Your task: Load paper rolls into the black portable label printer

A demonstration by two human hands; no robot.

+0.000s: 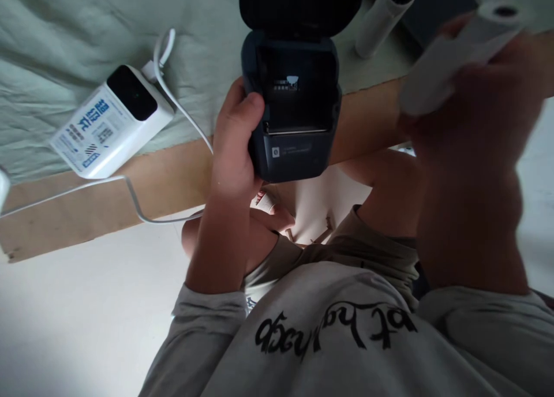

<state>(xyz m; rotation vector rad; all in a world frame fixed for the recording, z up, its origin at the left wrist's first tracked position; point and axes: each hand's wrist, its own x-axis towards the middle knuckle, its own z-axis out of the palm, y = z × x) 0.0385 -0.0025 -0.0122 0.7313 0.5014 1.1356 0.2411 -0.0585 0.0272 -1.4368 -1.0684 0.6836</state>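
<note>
My left hand [237,134] is wrapped round the left side of a dark portable printer [298,154], thumb on its rim. The printer's lid [300,7] stands swung open at the far end, and no roll shows in its bay. Off to the right, my right hand [480,108] grips a white paper roll [437,79]. The roll is tilted, its hollow core facing up and to the right. Both are smeared by motion, and they are apart from the printer.
A second white roll [381,27] lies beyond the printer, near a dark flat object [437,7]. To the left, a white power bank [112,126] rests on green cloth [64,33]. A white cable [186,117] hangs over the wooden edge [173,175].
</note>
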